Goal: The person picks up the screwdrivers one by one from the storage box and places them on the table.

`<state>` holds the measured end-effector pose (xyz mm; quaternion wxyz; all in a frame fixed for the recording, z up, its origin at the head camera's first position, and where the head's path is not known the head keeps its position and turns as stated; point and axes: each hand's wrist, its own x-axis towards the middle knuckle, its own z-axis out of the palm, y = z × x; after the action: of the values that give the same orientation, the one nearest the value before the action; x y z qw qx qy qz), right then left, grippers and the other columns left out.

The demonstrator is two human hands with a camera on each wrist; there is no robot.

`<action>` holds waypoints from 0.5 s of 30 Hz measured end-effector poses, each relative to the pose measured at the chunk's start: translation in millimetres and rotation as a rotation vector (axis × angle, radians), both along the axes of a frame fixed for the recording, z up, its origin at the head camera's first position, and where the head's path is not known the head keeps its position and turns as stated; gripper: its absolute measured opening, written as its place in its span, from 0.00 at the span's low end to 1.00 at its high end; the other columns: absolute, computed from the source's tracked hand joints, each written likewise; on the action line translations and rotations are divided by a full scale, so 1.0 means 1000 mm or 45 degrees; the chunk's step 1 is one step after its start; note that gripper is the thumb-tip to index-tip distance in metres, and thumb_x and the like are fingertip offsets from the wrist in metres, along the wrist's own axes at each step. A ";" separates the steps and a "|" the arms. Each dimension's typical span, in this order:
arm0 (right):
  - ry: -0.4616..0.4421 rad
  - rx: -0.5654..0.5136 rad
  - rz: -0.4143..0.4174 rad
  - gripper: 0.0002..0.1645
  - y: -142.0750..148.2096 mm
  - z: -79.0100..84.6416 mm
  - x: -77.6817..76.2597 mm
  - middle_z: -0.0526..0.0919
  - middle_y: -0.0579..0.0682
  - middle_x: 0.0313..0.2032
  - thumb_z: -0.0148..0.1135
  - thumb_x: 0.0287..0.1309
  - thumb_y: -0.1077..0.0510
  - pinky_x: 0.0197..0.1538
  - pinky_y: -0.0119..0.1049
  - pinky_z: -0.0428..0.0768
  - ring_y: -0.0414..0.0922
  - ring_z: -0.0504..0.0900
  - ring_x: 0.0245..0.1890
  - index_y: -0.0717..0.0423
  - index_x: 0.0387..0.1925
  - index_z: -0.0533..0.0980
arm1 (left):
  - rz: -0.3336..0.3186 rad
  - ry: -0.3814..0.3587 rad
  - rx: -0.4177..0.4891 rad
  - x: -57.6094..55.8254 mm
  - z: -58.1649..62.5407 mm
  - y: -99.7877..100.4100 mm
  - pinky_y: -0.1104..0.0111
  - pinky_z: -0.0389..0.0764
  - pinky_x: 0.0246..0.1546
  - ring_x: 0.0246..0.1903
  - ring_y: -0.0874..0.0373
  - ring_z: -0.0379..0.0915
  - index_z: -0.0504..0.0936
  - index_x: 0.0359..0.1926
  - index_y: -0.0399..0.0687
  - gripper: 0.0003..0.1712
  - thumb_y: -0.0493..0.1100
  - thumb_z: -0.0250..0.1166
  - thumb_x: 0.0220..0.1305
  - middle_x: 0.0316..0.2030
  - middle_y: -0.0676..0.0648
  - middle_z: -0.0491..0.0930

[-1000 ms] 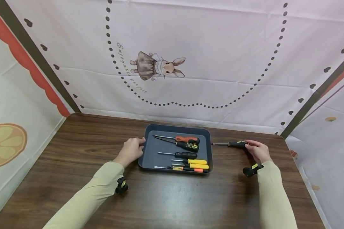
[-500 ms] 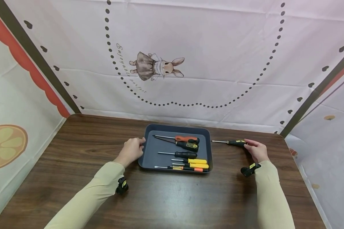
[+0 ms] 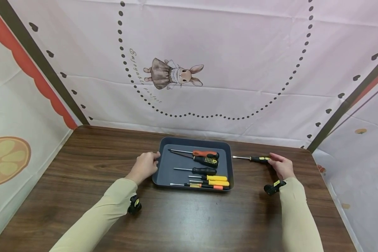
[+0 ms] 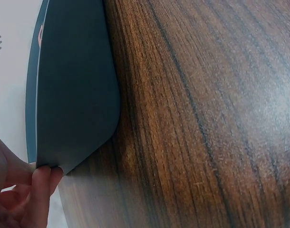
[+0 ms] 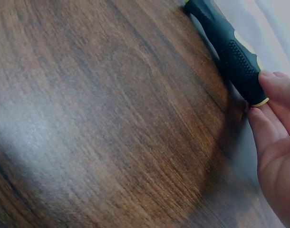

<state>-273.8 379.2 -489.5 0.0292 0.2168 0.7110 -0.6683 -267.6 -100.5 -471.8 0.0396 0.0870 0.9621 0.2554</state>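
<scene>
At the three o'clock side of a shallow, dark-grey rectangular tray (image 3: 166, 166), a screwdriver with a black-and-yellow handle and silver shaft (image 3: 256, 159) points toward nine o'clock, its tip just beside the rim. The right hand (image 3: 283, 167) keeps a narrow grip, pinching the handle's butt end. At nine o'clock, the left hand (image 3: 144, 166) pinches the tray's edge, its grip nearly closed. Inside lie several other screwdrivers (image 3: 204, 170), their orange, black and yellow handles toward three o'clock. Brown wood-grain tabletop (image 3: 192, 224) carries the tray.
</scene>
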 end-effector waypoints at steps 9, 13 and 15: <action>-0.007 0.053 -0.067 0.33 0.000 0.009 0.006 0.72 0.47 0.54 0.53 0.56 0.69 0.39 0.17 0.71 0.29 0.70 0.42 0.63 0.64 0.58 | -0.004 0.000 -0.003 0.002 0.003 0.001 0.63 0.74 0.29 0.43 0.49 0.76 0.76 0.50 0.31 0.18 0.30 0.57 0.56 0.51 0.36 0.74; 0.038 0.022 -0.075 0.35 -0.004 0.022 0.005 0.63 0.53 0.62 0.54 0.57 0.67 0.46 0.20 0.71 0.33 0.70 0.48 0.60 0.66 0.56 | 0.021 -0.013 -0.009 0.001 0.002 0.001 0.61 0.76 0.33 0.46 0.47 0.75 0.77 0.50 0.32 0.18 0.31 0.57 0.57 0.51 0.37 0.75; 0.079 0.024 -0.043 0.36 -0.007 0.030 0.003 0.61 0.55 0.64 0.55 0.58 0.65 0.50 0.23 0.70 0.34 0.70 0.51 0.61 0.66 0.55 | 0.033 -0.022 -0.015 0.000 0.002 0.001 0.60 0.76 0.34 0.45 0.48 0.75 0.76 0.51 0.32 0.18 0.31 0.57 0.57 0.51 0.37 0.75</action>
<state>-270.6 372.0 -459.9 -0.0062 0.2083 0.7140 -0.6684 -267.3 -99.1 -469.8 0.0450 0.0721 0.9643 0.2508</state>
